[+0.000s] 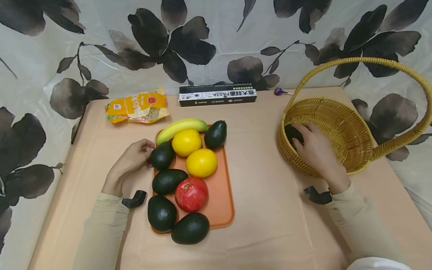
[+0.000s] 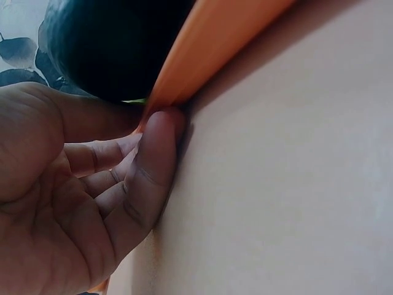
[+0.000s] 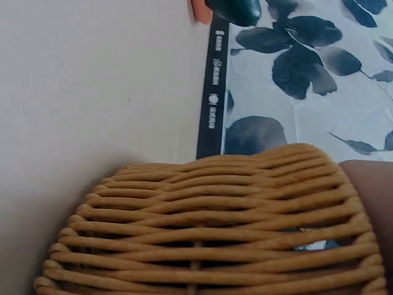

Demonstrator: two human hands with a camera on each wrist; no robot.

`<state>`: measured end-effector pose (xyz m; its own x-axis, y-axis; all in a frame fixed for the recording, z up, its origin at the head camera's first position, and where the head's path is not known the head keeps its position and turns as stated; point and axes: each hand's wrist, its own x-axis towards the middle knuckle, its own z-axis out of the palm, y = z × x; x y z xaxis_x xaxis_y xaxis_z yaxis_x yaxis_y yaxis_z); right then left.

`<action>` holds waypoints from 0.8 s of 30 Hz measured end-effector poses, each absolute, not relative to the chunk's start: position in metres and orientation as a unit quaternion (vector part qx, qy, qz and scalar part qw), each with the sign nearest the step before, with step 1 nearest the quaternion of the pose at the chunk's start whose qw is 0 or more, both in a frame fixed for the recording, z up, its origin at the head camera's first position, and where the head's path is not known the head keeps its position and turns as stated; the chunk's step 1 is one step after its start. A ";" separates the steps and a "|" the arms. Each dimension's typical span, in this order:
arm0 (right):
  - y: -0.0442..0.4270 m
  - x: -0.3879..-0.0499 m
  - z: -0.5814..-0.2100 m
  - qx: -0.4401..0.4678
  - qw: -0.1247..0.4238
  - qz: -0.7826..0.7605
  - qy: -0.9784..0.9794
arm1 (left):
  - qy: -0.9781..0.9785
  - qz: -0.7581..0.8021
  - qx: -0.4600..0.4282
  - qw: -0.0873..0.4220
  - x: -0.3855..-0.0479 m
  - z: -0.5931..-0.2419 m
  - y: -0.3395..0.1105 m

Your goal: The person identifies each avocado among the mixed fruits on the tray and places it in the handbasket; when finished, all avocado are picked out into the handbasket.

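My right grip (image 1: 312, 146) holds one avocado (image 1: 293, 135) inside the wicker basket (image 1: 351, 123) and my left grip (image 1: 135, 155) pinches the orange tray (image 1: 221, 195), where I judge a tug could roll the overhanging avocado (image 1: 190, 229) onto the worktop (image 1: 263, 213).

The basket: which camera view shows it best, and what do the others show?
The head view: it shows the basket nearly whole, handle included, though the right hand hides part. The right wrist view shows only some woven side, close up; the left wrist view shows none of it.
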<state>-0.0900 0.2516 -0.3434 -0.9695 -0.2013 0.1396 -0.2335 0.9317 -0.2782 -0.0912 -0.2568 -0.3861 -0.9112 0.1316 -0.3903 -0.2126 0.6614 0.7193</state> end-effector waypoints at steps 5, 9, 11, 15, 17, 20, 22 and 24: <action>0.252 -0.085 -0.336 0.083 0.030 0.160 -0.983 | 0.884 0.414 -0.029 0.216 -0.092 -0.385 -0.255; 0.235 -0.079 -0.328 0.109 0.111 0.170 -0.973 | 0.884 0.413 -0.033 0.218 -0.091 -0.384 -0.255; 0.220 -0.076 -0.325 0.144 0.162 0.176 -0.960 | 0.884 0.412 -0.033 0.216 -0.091 -0.383 -0.256; 0.182 -0.078 -0.323 0.227 0.203 0.177 -0.936 | 0.885 0.412 -0.033 0.213 -0.090 -0.383 -0.257; 0.162 -0.082 -0.323 0.262 0.195 0.174 -0.929 | 0.885 0.412 -0.033 0.213 -0.090 -0.384 -0.257; 0.135 -0.093 -0.327 0.311 0.170 0.163 -0.921 | 0.884 0.415 -0.033 0.213 -0.091 -0.384 -0.257; 0.120 -0.102 -0.330 0.343 0.146 0.148 -0.916 | 0.884 0.416 -0.032 0.213 -0.091 -0.385 -0.256; 0.106 -0.111 -0.334 0.372 0.115 0.121 -0.913 | 0.882 0.419 -0.030 0.213 -0.090 -0.385 -0.255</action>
